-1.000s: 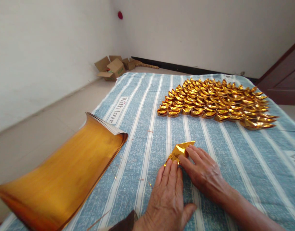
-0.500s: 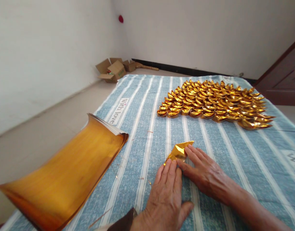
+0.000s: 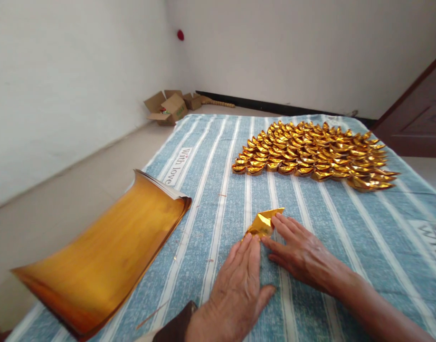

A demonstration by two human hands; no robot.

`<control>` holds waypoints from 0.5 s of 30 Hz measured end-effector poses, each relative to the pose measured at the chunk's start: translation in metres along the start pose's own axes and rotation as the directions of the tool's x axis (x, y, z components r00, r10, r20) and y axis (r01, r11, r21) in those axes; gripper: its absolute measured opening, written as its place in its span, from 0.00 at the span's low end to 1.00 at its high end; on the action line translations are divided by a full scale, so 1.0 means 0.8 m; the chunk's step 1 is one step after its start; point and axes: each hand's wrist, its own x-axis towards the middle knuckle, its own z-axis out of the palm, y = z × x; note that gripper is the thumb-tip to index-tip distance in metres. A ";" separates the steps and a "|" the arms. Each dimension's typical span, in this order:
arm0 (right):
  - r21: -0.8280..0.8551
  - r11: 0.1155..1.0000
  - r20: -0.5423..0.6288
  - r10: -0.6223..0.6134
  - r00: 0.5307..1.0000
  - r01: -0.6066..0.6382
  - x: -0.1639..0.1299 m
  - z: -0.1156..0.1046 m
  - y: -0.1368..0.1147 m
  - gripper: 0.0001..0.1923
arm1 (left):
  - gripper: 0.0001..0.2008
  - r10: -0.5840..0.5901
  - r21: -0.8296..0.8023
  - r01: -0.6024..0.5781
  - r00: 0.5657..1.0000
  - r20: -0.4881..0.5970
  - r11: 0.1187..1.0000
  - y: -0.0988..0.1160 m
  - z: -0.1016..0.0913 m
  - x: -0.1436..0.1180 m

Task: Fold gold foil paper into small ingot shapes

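A partly folded piece of gold foil paper lies on the blue striped cloth. My left hand rests flat on the cloth with its fingertips pressing the paper's near edge. My right hand lies flat beside it, fingers touching the paper's right side. Most of the paper under the fingers is hidden.
A thick stack of gold foil sheets lies curled at the left edge of the cloth. Several rows of folded gold ingots cover the far part. Open cardboard boxes sit on the floor by the wall. A dark wooden door is at right.
Both hands stay pressed on the folded gold paper, shifted very slightly. The view has tilted a little, so everything sits lower in the picture.
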 end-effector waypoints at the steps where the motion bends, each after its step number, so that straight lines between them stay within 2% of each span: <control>1: 0.003 1.000 0.000 0.002 1.000 -0.002 0.000 0.001 0.000 0.19 | 0.37 -0.001 0.006 0.001 1.000 0.005 1.000 0.000 0.001 0.001; 15: 0.015 1.000 -0.045 0.009 0.999 -0.009 0.002 -0.001 0.002 0.14 | 0.42 0.007 0.040 -0.014 0.984 0.176 0.999 -0.009 -0.013 0.004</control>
